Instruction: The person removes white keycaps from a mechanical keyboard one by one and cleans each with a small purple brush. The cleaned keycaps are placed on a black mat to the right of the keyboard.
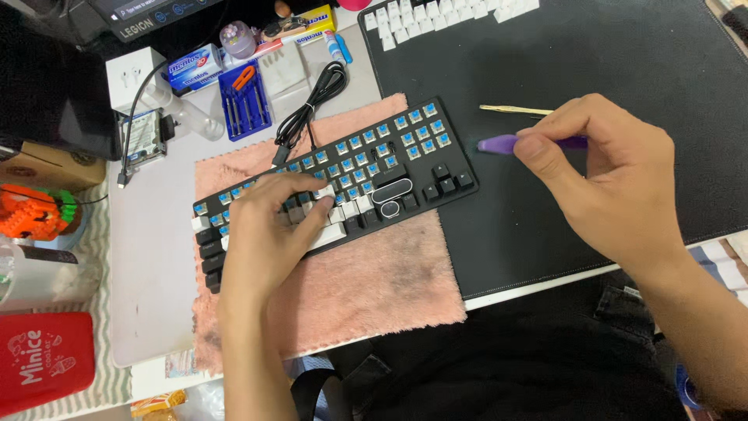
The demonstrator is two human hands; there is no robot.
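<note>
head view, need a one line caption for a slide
Left hand rests on a partly keycap-stripped black keyboard on a pink cloth; right hand holds a purple tool.

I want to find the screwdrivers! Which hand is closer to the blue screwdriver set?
Left. The left hand rests on the keyboard, just below the blue screwdriver set. The right hand holds a purple tool far off over the black mat.

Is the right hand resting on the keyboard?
No, the right hand is off the keyboard, above the black desk mat, holding a purple tool, while the left hand rests on the keys.
</note>
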